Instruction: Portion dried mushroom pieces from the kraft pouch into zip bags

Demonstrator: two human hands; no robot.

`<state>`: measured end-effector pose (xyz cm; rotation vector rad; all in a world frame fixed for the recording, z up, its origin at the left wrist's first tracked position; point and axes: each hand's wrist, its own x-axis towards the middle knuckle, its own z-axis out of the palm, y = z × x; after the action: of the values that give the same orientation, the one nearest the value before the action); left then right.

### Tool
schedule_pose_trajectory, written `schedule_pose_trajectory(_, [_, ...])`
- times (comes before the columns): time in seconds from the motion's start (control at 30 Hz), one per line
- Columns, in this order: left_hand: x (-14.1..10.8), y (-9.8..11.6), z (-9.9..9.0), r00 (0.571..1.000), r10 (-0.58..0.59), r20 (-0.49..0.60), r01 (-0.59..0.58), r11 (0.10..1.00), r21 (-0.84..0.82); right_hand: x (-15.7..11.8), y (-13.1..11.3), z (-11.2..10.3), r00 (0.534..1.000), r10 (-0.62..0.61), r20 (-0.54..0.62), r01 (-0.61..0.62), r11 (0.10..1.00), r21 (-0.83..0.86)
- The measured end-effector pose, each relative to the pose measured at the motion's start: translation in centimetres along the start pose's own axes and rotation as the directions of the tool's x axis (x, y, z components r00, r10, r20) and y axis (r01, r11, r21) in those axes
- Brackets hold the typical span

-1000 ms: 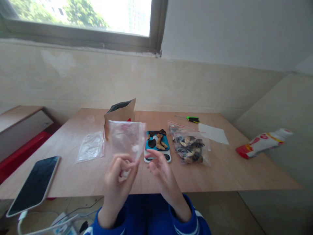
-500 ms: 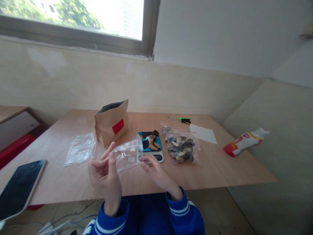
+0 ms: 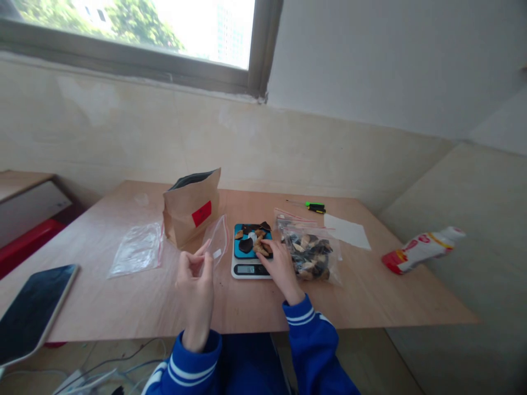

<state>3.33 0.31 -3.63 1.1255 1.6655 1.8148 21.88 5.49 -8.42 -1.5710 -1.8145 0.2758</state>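
Observation:
My left hand is closed on a clear zip bag, pinched upright between thumb and fingers in front of the paper pouch. To its right sits a small digital scale with a blue pan and a lit display too small to read. Dark slices and knobbly brown dried pieces lie on the pan, with something white among them. Over the pan's right side, my right hand has its thumb and fingertips around a brown dried piece. The fingers hide part of it.
A brown paper pouch with a red label stands open behind. Flat clear bags and a tablet lie left. Right are filled zip bags, screwdrivers, white paper and a tipped bottle.
My right hand has let go of the clear zip bag and moved right onto the pieces on the scale. My left hand still holds the bag, now narrower and upright.

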Motion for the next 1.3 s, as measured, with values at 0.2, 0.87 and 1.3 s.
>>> schedule_pose_trajectory(0.2, [-0.3, -1.1, 0.6, 0.995, -0.063, 0.070, 0.065, 0.998, -0.027, 0.2, -4.8, -3.4, 0.959, 0.214, 0.186, -0.283, 0.677, 0.680])
schedule_pose_trajectory(0.87, [-0.8, -1.1, 0.4, 0.988, -0.157, 0.000, 0.155, 0.976, -0.150, 1.1, -7.8, -2.1, 0.993, 0.017, -0.113, 0.016, 0.958, 0.285])
schedule_pose_trajectory(1.3, [-0.6, -1.0, -0.2, 0.980, -0.197, 0.012, 0.195, 0.957, -0.212, 3.0, -0.7, 2.4, 0.998, -0.029, 0.048, 0.034, 0.993, -0.109])
